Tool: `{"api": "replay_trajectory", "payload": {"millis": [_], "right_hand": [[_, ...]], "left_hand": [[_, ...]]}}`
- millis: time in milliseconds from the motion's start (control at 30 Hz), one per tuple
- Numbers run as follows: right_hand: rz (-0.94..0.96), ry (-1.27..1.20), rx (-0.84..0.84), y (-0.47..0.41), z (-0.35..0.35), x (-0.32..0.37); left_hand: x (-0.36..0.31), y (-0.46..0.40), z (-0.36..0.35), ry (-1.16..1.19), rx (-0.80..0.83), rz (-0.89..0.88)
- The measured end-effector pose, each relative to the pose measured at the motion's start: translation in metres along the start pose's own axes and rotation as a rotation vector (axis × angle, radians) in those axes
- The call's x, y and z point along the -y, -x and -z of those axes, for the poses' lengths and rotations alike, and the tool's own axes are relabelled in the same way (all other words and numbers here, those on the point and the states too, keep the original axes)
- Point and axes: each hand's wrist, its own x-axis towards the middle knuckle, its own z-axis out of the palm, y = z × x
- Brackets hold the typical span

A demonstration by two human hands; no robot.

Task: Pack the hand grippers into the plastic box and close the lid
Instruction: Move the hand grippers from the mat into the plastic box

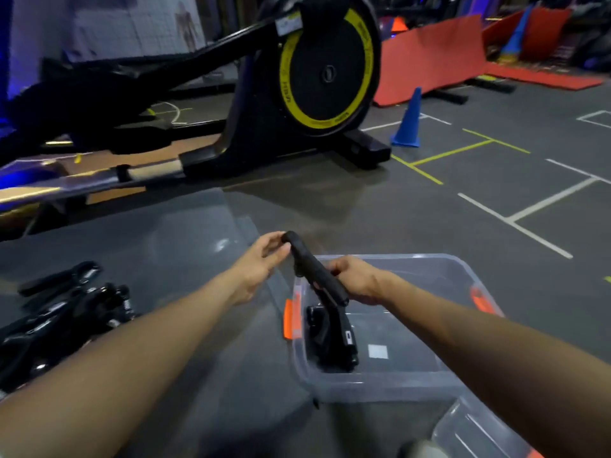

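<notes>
Both hands hold one black hand gripper (309, 266) above the left rim of the clear plastic box (380, 385). My left hand (261, 266) pinches its far end. My right hand (358, 279) wraps the near handle. Inside the box, against the left wall, stands another black hand gripper (334, 338). A pile of several more black hand grippers (62, 312) lies on the floor at the left. The box has orange latches (291, 320) on its short sides. A clear lid (476, 431) with an orange clip shows at the bottom right.
A black and yellow exercise machine (317, 71) stands beyond the box, its rails running to the left. A blue cone (408, 120) and red mats (429, 57) are at the back right. The grey floor carries white and yellow tape lines.
</notes>
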Motion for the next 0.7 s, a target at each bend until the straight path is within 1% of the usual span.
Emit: {"api": "replay_trajectory", "payload": {"millis": [167,233,300,367,433,500,567,633,700], "right_hand": [[-0.083,-0.200,0.113,-0.002,0.017,-0.021],[-0.104,-0.282,0.136,-0.005,0.019,-0.026],[-0.142,-0.340,0.106,-0.007,0.024,-0.029],[-0.164,-0.391,0.015,-0.010,0.032,-0.033],[-0.161,-0.446,-0.066,-0.010,0.041,-0.039],[-0.139,-0.373,-0.096,-0.007,0.048,-0.045],[-0.120,-0.199,-0.111,-0.003,0.052,-0.053],[-0.143,-0.073,-0.138,-0.002,0.054,-0.062],[-0.193,-0.011,-0.199,-0.005,0.058,-0.072]], "left_hand": [[0.008,-0.024,-0.032,0.284,-0.033,0.051],[0.015,-0.033,-0.043,0.373,-0.096,0.065],[0.020,-0.042,-0.052,0.400,-0.183,0.083],[0.025,-0.050,-0.058,0.334,-0.245,0.103],[0.029,-0.055,-0.065,0.262,-0.268,0.130],[0.034,-0.059,-0.074,0.182,-0.292,0.131],[0.038,-0.064,-0.086,0.087,-0.308,0.122],[0.042,-0.070,-0.098,0.063,-0.311,0.116],[0.046,-0.076,-0.108,-0.004,-0.306,0.096]]}}
